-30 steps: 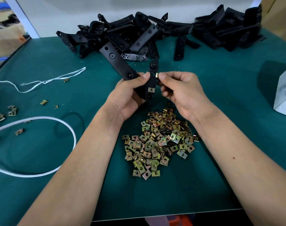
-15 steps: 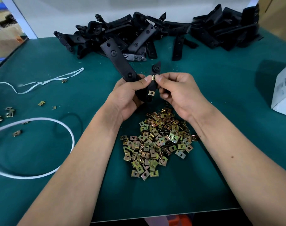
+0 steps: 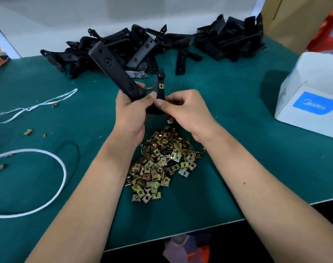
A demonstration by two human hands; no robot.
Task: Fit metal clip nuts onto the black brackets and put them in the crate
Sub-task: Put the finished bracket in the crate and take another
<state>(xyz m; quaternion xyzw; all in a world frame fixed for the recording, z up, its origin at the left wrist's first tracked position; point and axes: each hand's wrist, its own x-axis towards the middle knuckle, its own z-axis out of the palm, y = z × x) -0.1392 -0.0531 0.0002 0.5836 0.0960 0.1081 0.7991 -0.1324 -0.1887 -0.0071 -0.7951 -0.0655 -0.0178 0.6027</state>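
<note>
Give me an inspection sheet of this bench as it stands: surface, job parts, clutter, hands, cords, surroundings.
Surface: green mat covers the bench.
Job's things: held black bracket with one clip nut fitted on its narrow arm; pile of clip nuts near the front edge; heap of black brackets along the back. Crate: nothing seen.
Clutter: stray clip nuts at the left; white carton at the right.
Hands: left hand grips the bracket; right hand pinches at its lower end.
Cables: white cord loop and white string at the left.
Surroundings: cardboard behind the right corner.
</note>
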